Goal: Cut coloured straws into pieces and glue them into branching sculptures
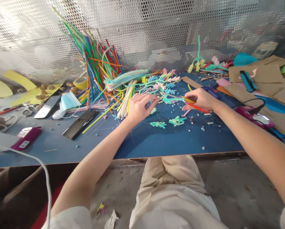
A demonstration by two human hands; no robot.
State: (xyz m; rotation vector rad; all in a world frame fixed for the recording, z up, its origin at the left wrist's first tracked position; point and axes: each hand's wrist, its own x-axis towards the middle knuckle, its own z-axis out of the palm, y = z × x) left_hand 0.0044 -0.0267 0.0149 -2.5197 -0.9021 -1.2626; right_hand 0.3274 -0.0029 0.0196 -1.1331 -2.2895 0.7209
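Both forearms reach out over the blue desk (156, 143). The left hand (139, 106), palm down with fingers curled, pinches a teal fringed straw (173, 100) running toward 3 o'clock. The right hand (202, 99) is closed around orange-handled scissors (196, 106), their tip at the straw's end, at 9 o'clock from that hand.
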